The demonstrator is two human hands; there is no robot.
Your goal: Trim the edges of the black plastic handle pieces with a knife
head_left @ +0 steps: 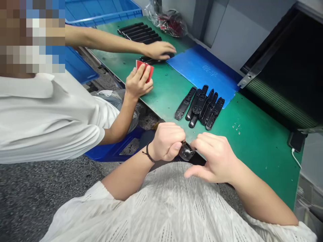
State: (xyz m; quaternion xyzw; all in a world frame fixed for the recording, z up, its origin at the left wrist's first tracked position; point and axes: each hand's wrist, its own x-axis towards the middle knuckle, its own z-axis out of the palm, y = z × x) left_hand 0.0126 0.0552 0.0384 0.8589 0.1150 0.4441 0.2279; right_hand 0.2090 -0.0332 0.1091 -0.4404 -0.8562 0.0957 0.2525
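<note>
My left hand is closed in a fist around a black plastic part, whose glossy rounded end sticks out toward my right hand. My right hand has its fingers curled and its thumb held apart. Between its index finger and the black part shows a thin metal piece, partly hidden by the fingers. Both hands are in front of my body at the table's near edge. Just beyond them, several long black plastic shells lie side by side, some with their hollow ribbed inside facing up.
The green table carries a blue sheet and a phone with a white cable. At left a co-worker's hand holds a red pad; the other rests on black shells near a row of black pieces. Blue crates stand behind.
</note>
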